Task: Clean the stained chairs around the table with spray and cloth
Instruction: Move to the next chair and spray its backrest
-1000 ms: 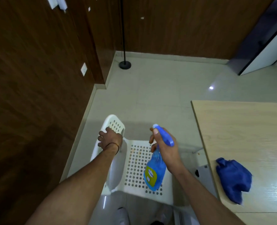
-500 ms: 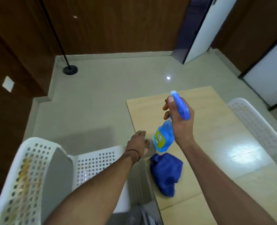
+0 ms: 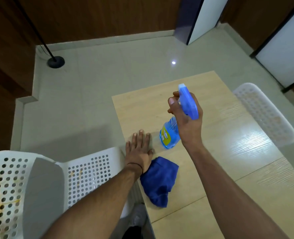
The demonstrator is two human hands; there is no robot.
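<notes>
Spray bottle (image 3: 169, 137) gripped by right hand (image 3: 189, 124), left hand (image 3: 138, 151) flat on table (image 3: 229, 161), fingers (image 3: 141, 135) straight

The table (image 3: 139, 109) stands right of centre. One chair (image 3: 87, 169) sits at its left edge, another chair (image 3: 263, 114) at its far right side. The cloth (image 3: 160, 180) lies on the table near the left edge. The left hand (image 3: 139, 150) lies flat on that edge, just behind the cloth. To its right, the right hand (image 3: 187, 118) holds the bottle (image 3: 170, 135) over the table. A stand (image 3: 55, 62) rests on the floor (image 3: 99, 83) in the far left corner.
</notes>
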